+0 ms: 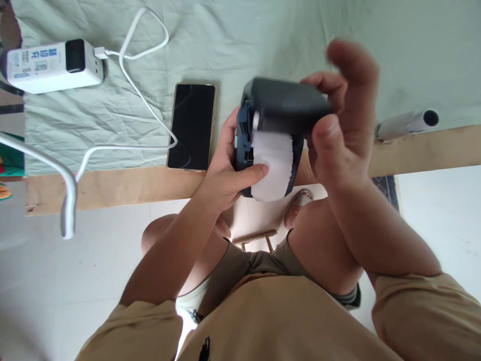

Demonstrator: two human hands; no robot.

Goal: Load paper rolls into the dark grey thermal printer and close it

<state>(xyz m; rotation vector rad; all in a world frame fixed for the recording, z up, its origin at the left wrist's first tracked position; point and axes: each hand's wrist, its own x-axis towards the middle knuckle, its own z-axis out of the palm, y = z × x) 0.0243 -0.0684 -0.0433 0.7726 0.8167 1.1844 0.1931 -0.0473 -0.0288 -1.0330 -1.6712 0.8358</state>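
My left hand (233, 175) is closed round a dark portable receipt printer (245, 133), its thumb lying across the paper. A strip of white paper (273, 165) with a ragged right edge hangs out toward me. The printer's black lid (289, 95) is raised and blurred by motion. At the lid's right end, my right hand (343, 115) grips it between thumb and a bent finger, while another finger is lifted away. The inside of the printer is partly hidden by the lid and the paper.
Left of the printer lies a smartphone (192, 125) with a dark screen, a white cable (128, 77) crossing its corner. The cable plugs into a white power bank (52, 65). A white roll (408, 124) lies at the right, near the table's wooden edge (112, 185).
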